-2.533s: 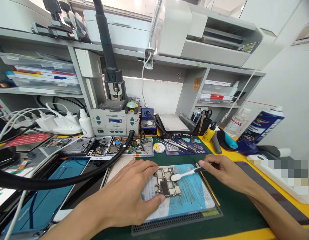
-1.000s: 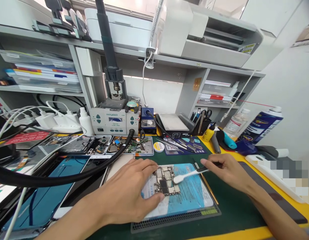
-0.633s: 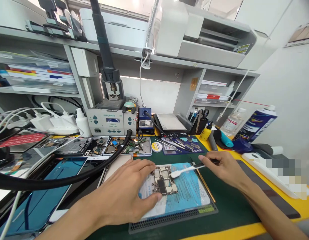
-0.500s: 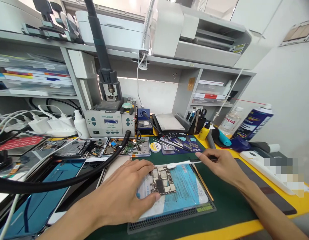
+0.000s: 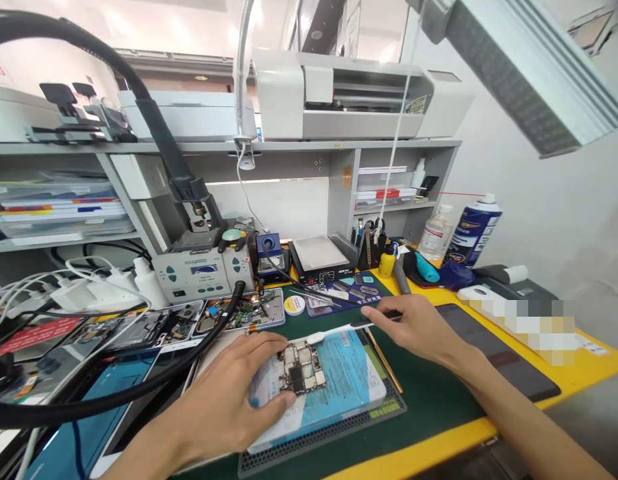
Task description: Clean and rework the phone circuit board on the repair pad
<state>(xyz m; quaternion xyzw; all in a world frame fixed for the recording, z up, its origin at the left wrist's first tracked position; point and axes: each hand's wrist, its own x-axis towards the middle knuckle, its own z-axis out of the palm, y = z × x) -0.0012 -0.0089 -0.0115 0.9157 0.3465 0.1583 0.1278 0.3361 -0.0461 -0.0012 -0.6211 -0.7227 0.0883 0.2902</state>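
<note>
Now the brush (image 5: 339, 329) has its white head at the upper edge of the circuit board (image 5: 299, 367), near the right corner; a moment ago it was lower, by the board's right side. From where I watch, that leaves the board's chips and pale shields largely uncovered, though I can't tell whether the head touches the edge or sits just above it. The view has shifted as well, bringing a lamp (image 5: 529, 73) into the upper right. The board lies on the blue-and-white pad (image 5: 346, 380) over the green mat (image 5: 429, 400) on my bench (image 5: 589, 363). My left hand (image 5: 213, 393) has its fingers spread apart from the thumb at the board's left side; how hard they press, I can't tell. My right hand (image 5: 413, 327) has its fingers clamped on the brush's dark handle, partly hiding it. The board's left edge is partly covered, its markings are too small to read, and both forearms run out of frame.
</note>
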